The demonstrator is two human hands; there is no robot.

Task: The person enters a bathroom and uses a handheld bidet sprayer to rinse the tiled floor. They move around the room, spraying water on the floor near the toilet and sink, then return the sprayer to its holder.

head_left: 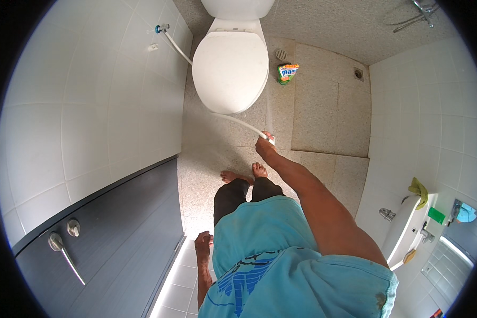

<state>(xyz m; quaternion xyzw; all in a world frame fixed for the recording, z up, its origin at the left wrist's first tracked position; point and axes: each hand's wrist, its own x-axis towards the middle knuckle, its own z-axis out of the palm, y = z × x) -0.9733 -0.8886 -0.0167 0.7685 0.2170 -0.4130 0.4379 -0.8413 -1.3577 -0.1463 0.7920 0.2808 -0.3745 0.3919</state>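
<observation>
My right hand [266,145] is stretched forward over the floor, with its fingers wrapped round a white bidet sprayer [272,140]. From it a white hose [233,120] curves back under the front of the toilet [231,71], whose lid is down. A faint pale streak runs from near the sprayer toward the toilet's right side. By my left hip hangs my left hand [202,245], loosely open, with no object visible in it. Beyond my right hand, a green and orange detergent pouch [287,73] stands on the floor beside the toilet.
A round floor drain [281,54] lies behind the pouch, and a square drain [358,74] is in the recessed shower floor [323,100]. At left are a wall valve [163,28] and a dark door [106,244]. A white washbasin [408,228] juts out at right.
</observation>
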